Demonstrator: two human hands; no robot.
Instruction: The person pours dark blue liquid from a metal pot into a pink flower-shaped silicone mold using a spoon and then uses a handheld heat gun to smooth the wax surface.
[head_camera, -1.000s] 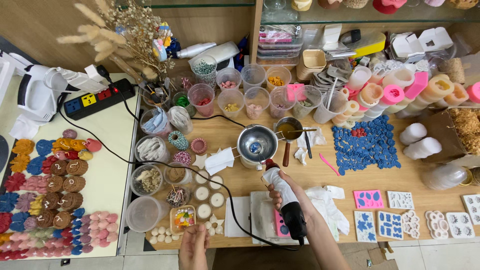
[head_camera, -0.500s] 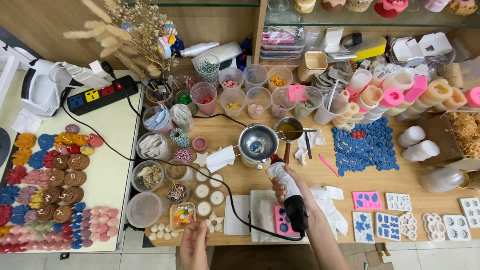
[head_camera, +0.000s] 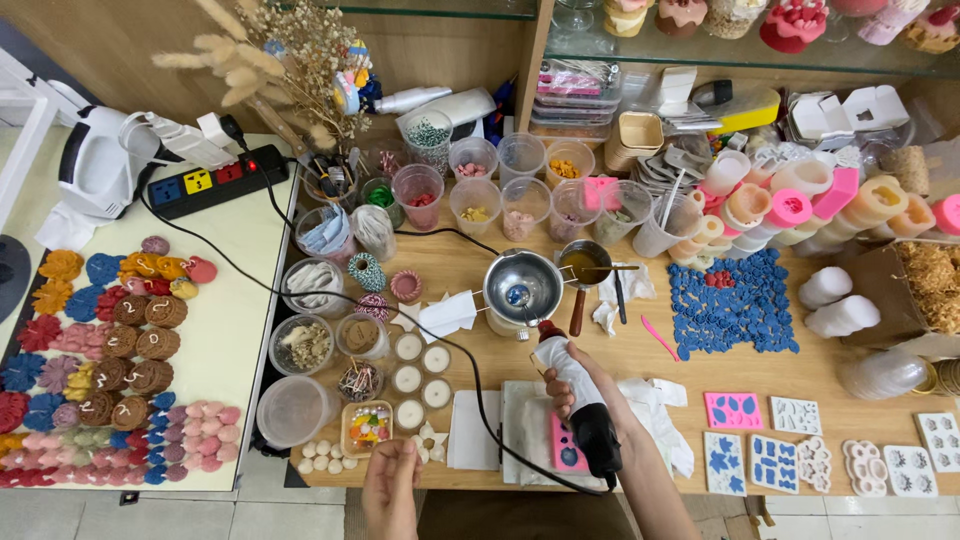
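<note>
The right hand (head_camera: 570, 385) is gripping a black-and-white heat gun (head_camera: 578, 400), closed around its body, nozzle pointing at the metal pot (head_camera: 522, 285) on the desk (head_camera: 850, 440). The left hand (head_camera: 390, 480) is hovering near the desk edge, fingers curled; its hold cannot be determined. A pink mould (head_camera: 568, 452) is lying beneath the gun.

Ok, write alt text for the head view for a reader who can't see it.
Seen from above, a person's right hand points a black-and-white heat gun toward a metal pot on a cluttered wooden craft table. The left hand hovers near small white candles.
</note>
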